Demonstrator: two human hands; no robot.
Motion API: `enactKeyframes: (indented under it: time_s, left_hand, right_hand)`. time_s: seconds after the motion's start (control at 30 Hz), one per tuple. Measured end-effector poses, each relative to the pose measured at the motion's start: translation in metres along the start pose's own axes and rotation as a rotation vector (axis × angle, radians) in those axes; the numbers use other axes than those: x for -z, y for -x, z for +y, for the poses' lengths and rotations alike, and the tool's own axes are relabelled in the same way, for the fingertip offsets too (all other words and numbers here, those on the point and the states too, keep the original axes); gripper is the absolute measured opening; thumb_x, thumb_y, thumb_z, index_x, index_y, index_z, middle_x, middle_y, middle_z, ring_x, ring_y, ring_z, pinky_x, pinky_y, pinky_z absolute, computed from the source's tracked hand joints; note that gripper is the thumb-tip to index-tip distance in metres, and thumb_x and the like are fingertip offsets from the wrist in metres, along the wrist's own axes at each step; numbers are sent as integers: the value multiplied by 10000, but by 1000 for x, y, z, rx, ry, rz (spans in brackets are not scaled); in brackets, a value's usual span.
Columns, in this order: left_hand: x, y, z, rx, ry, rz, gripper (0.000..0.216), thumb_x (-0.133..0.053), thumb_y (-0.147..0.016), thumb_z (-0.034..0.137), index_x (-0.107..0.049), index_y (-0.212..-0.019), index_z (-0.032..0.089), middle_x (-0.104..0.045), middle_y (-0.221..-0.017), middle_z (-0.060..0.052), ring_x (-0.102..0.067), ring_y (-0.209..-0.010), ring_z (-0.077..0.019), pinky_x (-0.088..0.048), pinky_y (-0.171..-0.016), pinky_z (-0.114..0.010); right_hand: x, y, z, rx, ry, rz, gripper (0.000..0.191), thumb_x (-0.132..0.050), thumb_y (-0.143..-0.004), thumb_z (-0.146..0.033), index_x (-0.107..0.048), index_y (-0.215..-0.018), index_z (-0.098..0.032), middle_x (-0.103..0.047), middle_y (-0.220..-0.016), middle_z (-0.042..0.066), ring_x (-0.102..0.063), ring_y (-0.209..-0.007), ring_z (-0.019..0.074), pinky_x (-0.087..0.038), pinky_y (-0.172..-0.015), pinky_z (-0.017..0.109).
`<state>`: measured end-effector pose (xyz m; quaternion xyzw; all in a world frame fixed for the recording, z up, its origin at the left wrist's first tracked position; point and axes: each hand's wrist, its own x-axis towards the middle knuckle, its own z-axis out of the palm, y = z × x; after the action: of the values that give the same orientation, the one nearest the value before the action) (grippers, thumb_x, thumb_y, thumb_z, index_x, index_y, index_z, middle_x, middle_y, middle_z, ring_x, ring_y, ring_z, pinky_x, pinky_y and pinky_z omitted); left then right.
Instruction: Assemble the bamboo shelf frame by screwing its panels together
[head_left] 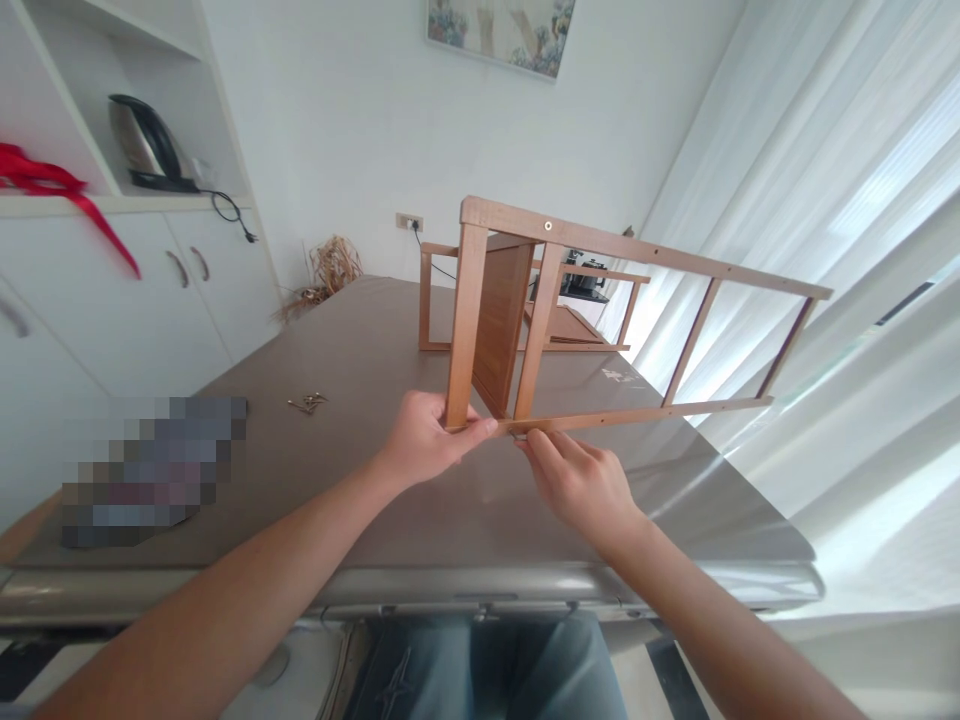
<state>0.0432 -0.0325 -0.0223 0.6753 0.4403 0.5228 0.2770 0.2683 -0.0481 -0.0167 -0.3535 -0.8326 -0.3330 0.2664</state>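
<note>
My left hand (426,440) is closed around the near lower corner of a wooden side frame (459,330), its thumb lying along the bottom rail. My right hand (581,480) is pinched at the underside of that rail, just right of the left thumb. A small metallic bit shows at its fingertips, too small to name. The frame stands on its long edge, with a slatted wooden panel (501,320) set upright against it. A bolt head with a light ring (548,226) sits in the top rail, and several holes show along both rails.
Several loose screws (307,402) lie on the brown table (360,370). A pixelated object (157,475) is at the left. Behind stands another wooden frame (435,347) with a panel (574,324). Cabinets with a kettle (146,145) are left; a curtain (847,380) hangs right.
</note>
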Motion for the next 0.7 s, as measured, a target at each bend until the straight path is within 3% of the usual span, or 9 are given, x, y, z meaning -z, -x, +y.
enactKeyframes:
  time_s: [0.43, 0.7]
  left_hand:
    - [0, 2, -1, -30, -79, 8, 326, -720, -833, 392, -696, -599, 166, -575, -414, 34, -519, -360, -71, -408, -412, -166]
    - [1, 4, 5, -16, -108, -11, 301, -716, -824, 363, -711, -595, 167, -593, -416, 30, -539, -354, -77, -421, -414, -167]
  right_hand:
    - [-7, 10, -22, -206, -33, 88, 332, -533, -1032, -294, -521, -715, -194, -551, -615, -25, -506, -549, 108, -224, -528, 301]
    - [-24, 19, -18, -244, -214, 140, 290, -490, -1055, -328, -610, -832, -185, -645, -723, 0, -593, -647, 99, -320, -577, 256]
